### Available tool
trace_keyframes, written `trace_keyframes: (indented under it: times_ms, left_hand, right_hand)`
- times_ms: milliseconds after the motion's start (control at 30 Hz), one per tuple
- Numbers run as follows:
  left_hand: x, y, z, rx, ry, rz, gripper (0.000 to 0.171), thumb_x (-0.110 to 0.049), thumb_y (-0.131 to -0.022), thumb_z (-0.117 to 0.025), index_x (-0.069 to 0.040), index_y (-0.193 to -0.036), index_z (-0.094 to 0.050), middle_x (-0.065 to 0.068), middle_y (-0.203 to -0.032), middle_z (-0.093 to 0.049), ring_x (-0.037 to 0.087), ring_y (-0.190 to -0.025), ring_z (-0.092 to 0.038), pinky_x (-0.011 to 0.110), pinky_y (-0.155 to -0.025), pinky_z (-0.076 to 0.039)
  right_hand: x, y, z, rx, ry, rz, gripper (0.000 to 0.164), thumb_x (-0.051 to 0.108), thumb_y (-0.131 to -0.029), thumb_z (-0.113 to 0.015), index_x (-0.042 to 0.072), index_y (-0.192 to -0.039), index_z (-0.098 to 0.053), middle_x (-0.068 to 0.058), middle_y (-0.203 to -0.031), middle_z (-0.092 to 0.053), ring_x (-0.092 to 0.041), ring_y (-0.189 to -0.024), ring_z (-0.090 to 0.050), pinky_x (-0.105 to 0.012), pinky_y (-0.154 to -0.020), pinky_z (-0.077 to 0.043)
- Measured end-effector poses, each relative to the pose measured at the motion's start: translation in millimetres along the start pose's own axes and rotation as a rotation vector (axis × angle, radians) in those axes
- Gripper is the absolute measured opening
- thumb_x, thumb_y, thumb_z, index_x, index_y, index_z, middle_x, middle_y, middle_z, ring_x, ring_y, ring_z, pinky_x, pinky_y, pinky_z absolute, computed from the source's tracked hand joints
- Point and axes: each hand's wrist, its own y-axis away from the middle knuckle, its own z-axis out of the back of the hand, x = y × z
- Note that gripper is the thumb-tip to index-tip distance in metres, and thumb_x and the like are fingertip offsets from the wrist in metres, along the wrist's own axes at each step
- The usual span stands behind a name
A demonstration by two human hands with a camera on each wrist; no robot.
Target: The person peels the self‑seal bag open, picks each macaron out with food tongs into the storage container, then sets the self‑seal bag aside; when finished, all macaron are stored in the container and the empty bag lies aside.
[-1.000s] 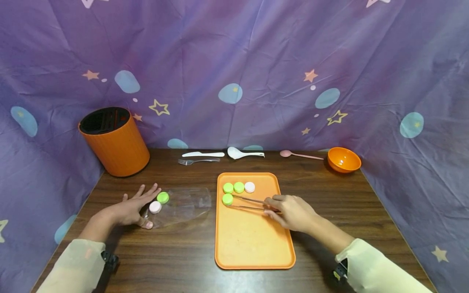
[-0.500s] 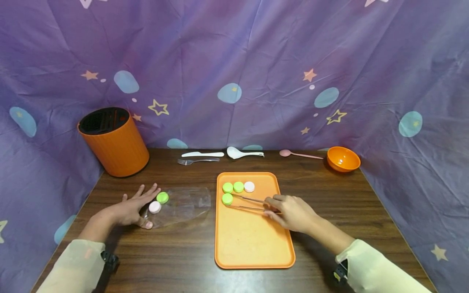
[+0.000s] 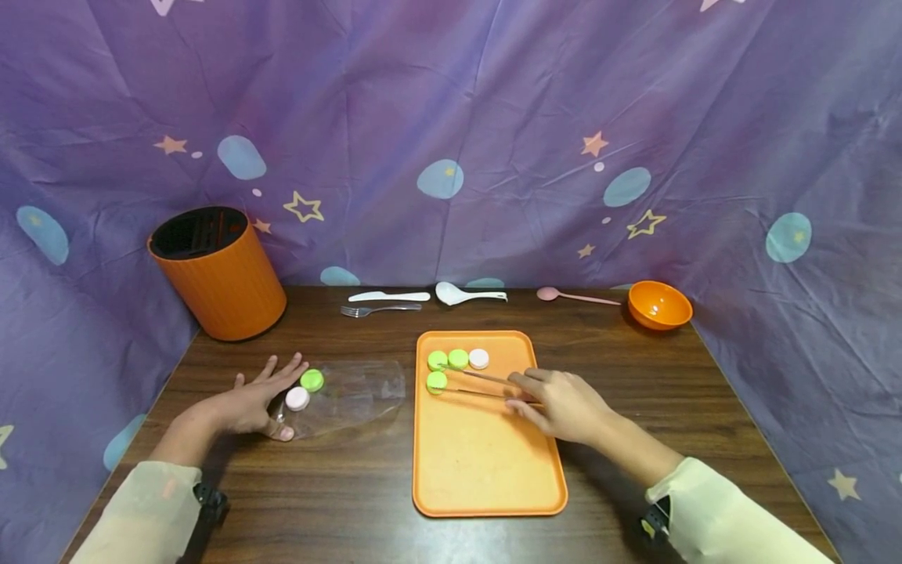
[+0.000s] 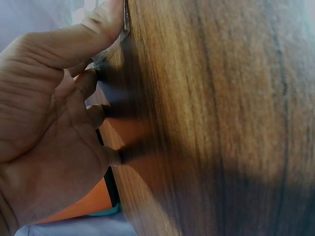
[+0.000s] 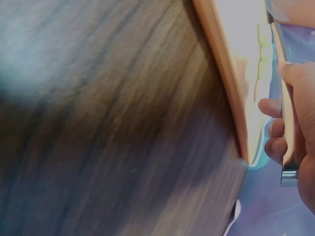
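My right hand (image 3: 566, 407) holds metal tongs (image 3: 486, 394) above the orange tray (image 3: 486, 478). In the head view, their parted tips overlap two green macarons (image 3: 437, 382) at the tray's left; whether they touch them cannot be told. Another green macaron (image 3: 458, 359) and a pale one (image 3: 478, 359) continue the back row. The right wrist view shows fingers around the tongs (image 5: 288, 118). My left hand (image 3: 247, 403) rests spread at the left end of a clear plastic tray (image 3: 359, 395), fingertips down. Beside its fingers sit a green macaron (image 3: 312, 381) and a pale pink one (image 3: 297, 399).
Along the back lie a white knife (image 3: 389, 296), a clear fork (image 3: 380, 310), a white ladle (image 3: 468, 295) and a pink spoon (image 3: 578, 297). An orange bowl (image 3: 659, 305) stands back right, an orange utensil holder (image 3: 224, 278) back left. A purple cloth (image 3: 395, 117) hangs behind.
The tongs' tips have shifted up and back from around the front green macaron, and now appear over the green ones. My left hand has stayed in place.
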Motion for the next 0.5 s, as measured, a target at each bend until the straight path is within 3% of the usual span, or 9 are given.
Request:
trace_keyframes:
  times_ms: [167,400,500]
  left_hand:
    - [-5.6,1.0,0.6,-0.004,-0.02,0.03,0.131,-0.035,-0.08,-0.095,-0.007,-0.178,-0.012,0.023,-0.184,0.011,0.059,-0.164,0.025,0.09,-0.113,0.025]
    - [-7.6,0.0,-0.7,-0.008,-0.05,0.039,0.13,-0.034,-0.081,-0.095,-0.006,-0.177,-0.013,0.025,-0.184,0.009,0.06,-0.164,0.022,0.091,-0.114,0.022]
    - [-6.9,-1.1,-1.3,-0.009,-0.06,0.036,0.13,-0.036,-0.081,-0.094,-0.005,-0.177,-0.013,0.025,-0.184,0.009,0.06,-0.164,0.021,0.091,-0.114,0.021]
  right_hand:
    - [7.1,-12.3,3.0,-0.032,-0.022,0.052,0.032,0.036,-0.099,-0.084,0.012,-0.12,-0.079,0.008,-0.081,-0.062,-0.002,-0.064,-0.054,-0.026,-0.058,-0.051]
    - [24.5,-31.9,1.5,-0.043,-0.025,0.131,0.031,0.033,-0.099,-0.084,0.012,-0.121,-0.081,0.008,-0.08,-0.06,0.0,-0.06,-0.042,-0.021,-0.054,-0.043]
    - [32.5,-40.0,-1.3,-0.05,-0.018,0.154,0.031,0.034,-0.1,-0.083,0.011,-0.121,-0.081,0.005,-0.088,-0.072,-0.003,-0.062,-0.055,-0.025,-0.055,-0.051]
